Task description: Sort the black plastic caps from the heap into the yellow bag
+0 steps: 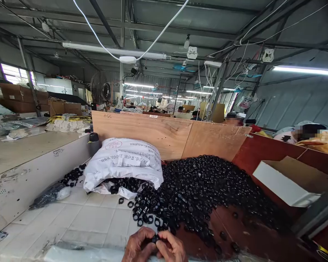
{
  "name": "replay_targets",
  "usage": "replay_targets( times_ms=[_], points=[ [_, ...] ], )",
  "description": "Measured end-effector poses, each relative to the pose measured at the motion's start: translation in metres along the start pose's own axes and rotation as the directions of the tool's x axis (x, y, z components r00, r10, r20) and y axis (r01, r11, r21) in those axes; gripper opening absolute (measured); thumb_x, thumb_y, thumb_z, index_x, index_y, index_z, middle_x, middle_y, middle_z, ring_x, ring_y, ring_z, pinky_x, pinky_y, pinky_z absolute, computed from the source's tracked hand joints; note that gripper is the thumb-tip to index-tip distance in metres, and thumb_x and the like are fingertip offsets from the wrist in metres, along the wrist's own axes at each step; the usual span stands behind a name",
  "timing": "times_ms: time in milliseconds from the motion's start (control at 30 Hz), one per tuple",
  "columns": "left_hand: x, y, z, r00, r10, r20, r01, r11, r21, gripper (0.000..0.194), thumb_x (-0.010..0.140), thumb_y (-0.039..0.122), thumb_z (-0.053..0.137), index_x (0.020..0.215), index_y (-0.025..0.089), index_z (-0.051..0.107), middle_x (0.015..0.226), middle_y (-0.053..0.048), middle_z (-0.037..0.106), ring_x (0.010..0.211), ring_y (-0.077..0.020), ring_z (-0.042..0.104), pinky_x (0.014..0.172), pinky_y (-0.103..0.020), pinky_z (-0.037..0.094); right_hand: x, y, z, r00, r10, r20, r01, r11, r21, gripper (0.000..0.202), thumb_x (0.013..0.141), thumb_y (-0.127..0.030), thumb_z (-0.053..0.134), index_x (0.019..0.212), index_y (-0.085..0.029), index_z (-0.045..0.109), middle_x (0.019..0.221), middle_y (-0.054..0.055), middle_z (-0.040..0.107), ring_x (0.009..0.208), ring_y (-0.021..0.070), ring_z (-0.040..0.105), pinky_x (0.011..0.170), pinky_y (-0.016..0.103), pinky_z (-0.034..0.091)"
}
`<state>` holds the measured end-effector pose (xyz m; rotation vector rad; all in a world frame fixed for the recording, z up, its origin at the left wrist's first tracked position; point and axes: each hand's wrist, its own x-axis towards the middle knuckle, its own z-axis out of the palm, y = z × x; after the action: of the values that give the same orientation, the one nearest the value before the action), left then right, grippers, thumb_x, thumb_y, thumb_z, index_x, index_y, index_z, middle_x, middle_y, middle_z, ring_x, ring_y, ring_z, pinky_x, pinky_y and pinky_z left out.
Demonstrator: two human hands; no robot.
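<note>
On the near side of the white printed sack (125,156), the left hand (138,245) and right hand (171,247) come together, fingertips pinched on one small black part (155,238). With so little to grip, it could likely slip and get lost among the loose black parts (207,182) heaped to the sack's right. It looks dark with a faint shine; fingers hide most of its shape.
</note>
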<state>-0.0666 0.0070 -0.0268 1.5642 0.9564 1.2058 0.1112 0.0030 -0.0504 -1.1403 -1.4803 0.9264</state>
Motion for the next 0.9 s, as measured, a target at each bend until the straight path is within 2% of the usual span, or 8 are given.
replay_targets(
  times_ms=[133, 233, 300, 367, 500, 600, 700, 900],
  points=[
    [-0.006, 0.038, 0.001, 0.99, -0.138, 0.038, 0.138, 0.99, -0.008, 0.012, 0.088, 0.027, 0.066, 0.088, 0.021, 0.077, 0.089, -0.003, 0.075, 0.09, -0.0214, 0.068, 0.084, -0.028, 0.051, -0.006, -0.022, -0.01, 0.972, -0.235, 0.02, 0.235, 0.954, -0.189, 0.023, 0.099, -0.039, 0.06, 0.091, -0.024, 0.075, 0.084, 0.004, 0.072, 0.079, 0.0205, 0.069, 0.073, 0.027, 0.054],
    [-0.004, 0.049, 0.001, 0.982, -0.183, 0.041, 0.185, 0.98, -0.076, 0.014, 0.082, 0.03, 0.074, 0.09, 0.02, 0.078, 0.091, -0.003, 0.077, 0.09, -0.0217, 0.068, 0.086, -0.03, 0.052, -0.006, -0.037, -0.018, 0.929, -0.371, 0.006, 0.364, 0.907, -0.211, 0.013, 0.096, -0.027, 0.063, 0.095, -0.023, 0.075, 0.094, 0.006, 0.073, 0.086, 0.0203, 0.069, 0.079, 0.029, 0.054],
    [0.0, 0.046, 0.001, 0.97, -0.235, 0.058, 0.24, 0.962, -0.131, 0.021, 0.078, 0.034, 0.078, 0.093, 0.019, 0.078, 0.09, -0.003, 0.077, 0.085, -0.0209, 0.068, 0.083, -0.031, 0.052, -0.005, -0.039, -0.021, 0.922, -0.388, 0.019, 0.384, 0.903, -0.195, 0.011, 0.096, -0.024, 0.064, 0.098, -0.023, 0.076, 0.097, 0.006, 0.073, 0.089, 0.02, 0.069, 0.081, 0.03, 0.055],
    [0.001, 0.041, 0.001, 0.966, -0.248, 0.068, 0.256, 0.952, -0.17, 0.026, 0.078, 0.037, 0.081, 0.095, 0.018, 0.078, 0.091, -0.004, 0.078, 0.083, -0.0203, 0.068, 0.082, -0.032, 0.052, -0.005, -0.038, -0.022, 0.938, -0.346, 0.033, 0.347, 0.925, -0.157, 0.012, 0.095, -0.023, 0.066, 0.101, -0.023, 0.077, 0.1, 0.006, 0.073, 0.09, 0.0192, 0.07, 0.079, 0.03, 0.056],
    [-0.001, 0.036, 0.0, 0.987, -0.158, 0.034, 0.161, 0.97, -0.184, 0.023, 0.082, 0.036, 0.08, 0.097, 0.019, 0.078, 0.096, -0.004, 0.077, 0.089, -0.02, 0.069, 0.086, -0.031, 0.053, -0.006, -0.036, -0.021, 0.981, -0.195, 0.017, 0.196, 0.975, -0.104, 0.016, 0.097, -0.028, 0.066, 0.108, -0.023, 0.076, 0.096, 0.005, 0.074, 0.085, 0.0189, 0.071, 0.072, 0.027, 0.057],
    [-0.003, 0.034, 0.001, 0.994, -0.108, 0.01, 0.108, 0.983, -0.146, 0.018, 0.085, 0.034, 0.078, 0.097, 0.02, 0.078, 0.097, -0.004, 0.076, 0.092, -0.0199, 0.069, 0.088, -0.031, 0.053, -0.006, -0.035, -0.019, 0.988, -0.155, 0.005, 0.154, 0.982, -0.111, 0.014, 0.096, -0.03, 0.065, 0.104, -0.021, 0.074, 0.088, 0.004, 0.072, 0.078, 0.0187, 0.07, 0.069, 0.027, 0.057],
    [-0.003, 0.032, 0.002, 0.995, -0.104, 0.011, 0.105, 0.991, -0.085, 0.017, 0.087, 0.032, 0.077, 0.098, 0.02, 0.079, 0.099, -0.004, 0.077, 0.094, -0.0203, 0.069, 0.089, -0.032, 0.053, -0.006, -0.037, -0.018, 0.976, -0.218, 0.019, 0.218, 0.961, -0.173, 0.01, 0.097, -0.025, 0.063, 0.099, -0.022, 0.072, 0.09, 0.004, 0.071, 0.08, 0.0188, 0.068, 0.072, 0.029, 0.056],
    [0.001, 0.033, 0.001, 0.962, -0.256, 0.098, 0.269, 0.951, -0.152, 0.022, 0.083, 0.034, 0.078, 0.1, 0.02, 0.079, 0.092, -0.002, 0.078, 0.082, -0.0177, 0.068, 0.081, -0.03, 0.053, -0.011, -0.039, -0.018, 0.902, -0.432, 0.017, 0.424, 0.877, -0.225, 0.017, 0.1, -0.017, 0.057, 0.109, -0.022, 0.07, 0.107, 0.009, 0.071, 0.1, 0.0216, 0.069, 0.088, 0.033, 0.056]
  ],
)
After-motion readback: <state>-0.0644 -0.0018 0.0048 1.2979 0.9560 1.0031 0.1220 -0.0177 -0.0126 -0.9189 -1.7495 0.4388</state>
